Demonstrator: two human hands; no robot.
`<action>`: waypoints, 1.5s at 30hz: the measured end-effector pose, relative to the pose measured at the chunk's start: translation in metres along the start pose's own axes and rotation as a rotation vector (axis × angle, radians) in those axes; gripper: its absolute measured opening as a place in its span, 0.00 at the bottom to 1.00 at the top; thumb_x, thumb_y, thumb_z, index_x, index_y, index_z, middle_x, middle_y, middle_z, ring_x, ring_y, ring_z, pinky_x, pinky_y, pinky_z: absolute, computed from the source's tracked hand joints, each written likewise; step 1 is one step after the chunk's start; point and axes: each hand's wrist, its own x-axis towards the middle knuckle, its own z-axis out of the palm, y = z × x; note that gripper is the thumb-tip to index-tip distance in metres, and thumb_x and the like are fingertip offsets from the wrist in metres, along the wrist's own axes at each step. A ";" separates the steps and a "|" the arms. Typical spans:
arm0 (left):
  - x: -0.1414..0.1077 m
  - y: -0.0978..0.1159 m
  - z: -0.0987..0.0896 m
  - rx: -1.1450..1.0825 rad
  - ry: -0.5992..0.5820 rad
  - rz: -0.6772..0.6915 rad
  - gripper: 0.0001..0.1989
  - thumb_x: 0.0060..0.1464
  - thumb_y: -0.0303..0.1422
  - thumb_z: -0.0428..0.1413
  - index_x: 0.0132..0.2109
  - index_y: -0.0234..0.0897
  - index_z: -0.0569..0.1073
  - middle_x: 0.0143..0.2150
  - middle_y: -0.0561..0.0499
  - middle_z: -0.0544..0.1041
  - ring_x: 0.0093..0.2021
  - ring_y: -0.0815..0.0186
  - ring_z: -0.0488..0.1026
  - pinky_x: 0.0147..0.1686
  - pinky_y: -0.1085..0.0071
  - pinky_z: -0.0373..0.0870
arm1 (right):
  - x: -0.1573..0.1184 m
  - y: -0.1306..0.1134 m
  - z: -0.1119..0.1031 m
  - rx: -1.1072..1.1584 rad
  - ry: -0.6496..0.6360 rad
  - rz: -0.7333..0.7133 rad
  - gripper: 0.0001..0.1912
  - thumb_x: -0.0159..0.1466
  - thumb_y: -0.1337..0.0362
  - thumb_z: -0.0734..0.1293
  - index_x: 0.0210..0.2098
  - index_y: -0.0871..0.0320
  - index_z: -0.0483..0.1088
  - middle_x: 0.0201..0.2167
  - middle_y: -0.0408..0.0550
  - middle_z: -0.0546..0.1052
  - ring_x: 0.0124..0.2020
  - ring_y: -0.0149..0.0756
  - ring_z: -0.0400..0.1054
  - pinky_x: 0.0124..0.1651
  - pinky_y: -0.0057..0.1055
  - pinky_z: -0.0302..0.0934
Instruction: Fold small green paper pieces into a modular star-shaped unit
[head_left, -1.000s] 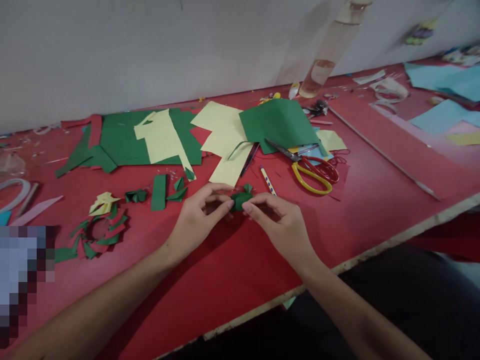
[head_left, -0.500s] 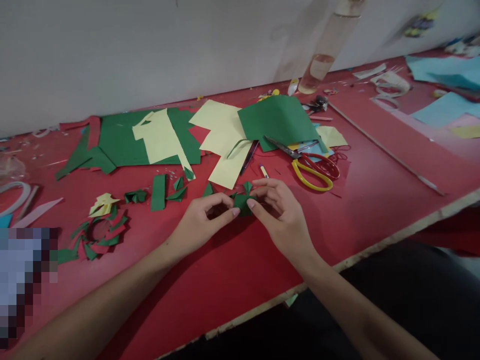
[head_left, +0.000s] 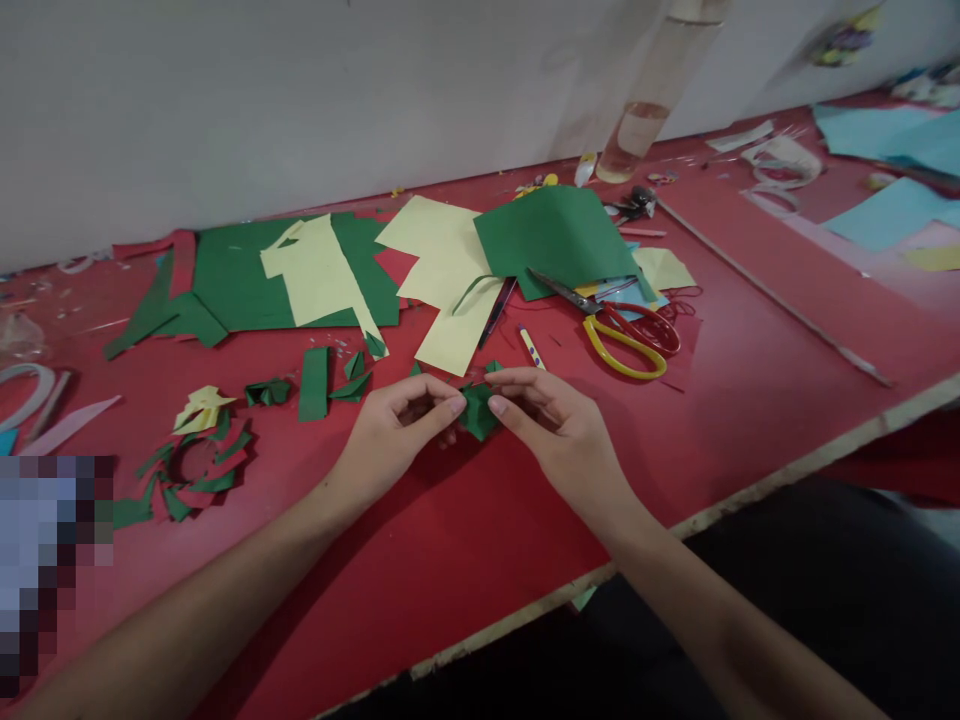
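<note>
Small folded green paper (head_left: 478, 414) near the middle of the worktop (head_left: 480, 540), between both hands, close above the red surface or touching it; hard to tell which. Left hand (head_left: 405, 425) pinching the left edge between thumb and fingertips; right hand (head_left: 559, 425) grasping the right side, thumb on the near face, other fingers curled behind and partly hidden.

Very light, by the look of it, and probably firm only along the creases. Likely soft across the flat faces, easy to dent, bend or tear under a hard squeeze. Dull rather than glossy, so probably not slippery. Best to take hold at the opposite side edges, where folded layers seem to stack, with light thumb pressure and clear of thin corners.

Just beyond the hands, pale yellow paper (head_left: 450, 340) and a spotted white stick (head_left: 531, 347); farther right, scissors (head_left: 626, 345) with red and yellow handles. To the left, a green strip (head_left: 313, 385), then a ring of red and green folded paper (head_left: 176, 500) lying flat.
</note>
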 end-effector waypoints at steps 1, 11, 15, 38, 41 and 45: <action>0.000 0.000 0.000 0.002 0.004 -0.006 0.08 0.60 0.35 0.60 0.34 0.36 0.77 0.25 0.55 0.75 0.26 0.73 0.71 0.30 0.78 0.68 | 0.000 0.000 0.000 -0.004 -0.006 0.004 0.08 0.66 0.66 0.70 0.44 0.52 0.76 0.38 0.42 0.82 0.41 0.31 0.77 0.42 0.27 0.71; -0.001 -0.001 0.005 0.048 0.013 0.030 0.06 0.59 0.33 0.61 0.36 0.36 0.74 0.28 0.54 0.74 0.27 0.72 0.71 0.29 0.76 0.70 | -0.001 0.000 0.001 -0.027 0.021 0.008 0.03 0.65 0.67 0.70 0.37 0.54 0.72 0.32 0.40 0.78 0.35 0.28 0.73 0.36 0.25 0.66; -0.001 -0.005 0.003 -0.062 0.050 0.096 0.08 0.59 0.31 0.62 0.43 0.39 0.71 0.33 0.56 0.75 0.28 0.72 0.74 0.31 0.76 0.73 | 0.000 -0.002 0.001 -0.002 -0.003 -0.006 0.02 0.65 0.67 0.70 0.37 0.54 0.75 0.33 0.41 0.80 0.35 0.30 0.75 0.37 0.26 0.70; -0.004 0.000 0.001 0.122 0.148 0.163 0.05 0.60 0.29 0.61 0.41 0.39 0.81 0.36 0.53 0.82 0.32 0.69 0.78 0.36 0.75 0.77 | -0.001 0.002 -0.001 -0.138 -0.030 -0.166 0.11 0.63 0.74 0.69 0.39 0.51 0.77 0.43 0.45 0.79 0.47 0.37 0.75 0.51 0.36 0.73; -0.004 0.001 0.002 0.131 0.147 0.160 0.05 0.59 0.29 0.61 0.42 0.39 0.81 0.39 0.52 0.82 0.36 0.68 0.79 0.38 0.74 0.78 | 0.000 0.002 -0.001 -0.147 -0.023 -0.153 0.12 0.63 0.74 0.69 0.39 0.51 0.78 0.43 0.45 0.79 0.47 0.37 0.75 0.51 0.36 0.73; -0.005 0.003 0.002 0.089 0.118 0.171 0.05 0.59 0.30 0.61 0.43 0.39 0.81 0.39 0.52 0.81 0.35 0.69 0.78 0.38 0.74 0.77 | 0.000 0.001 -0.002 -0.161 0.007 -0.165 0.11 0.63 0.74 0.69 0.38 0.51 0.78 0.41 0.45 0.79 0.45 0.37 0.75 0.49 0.36 0.72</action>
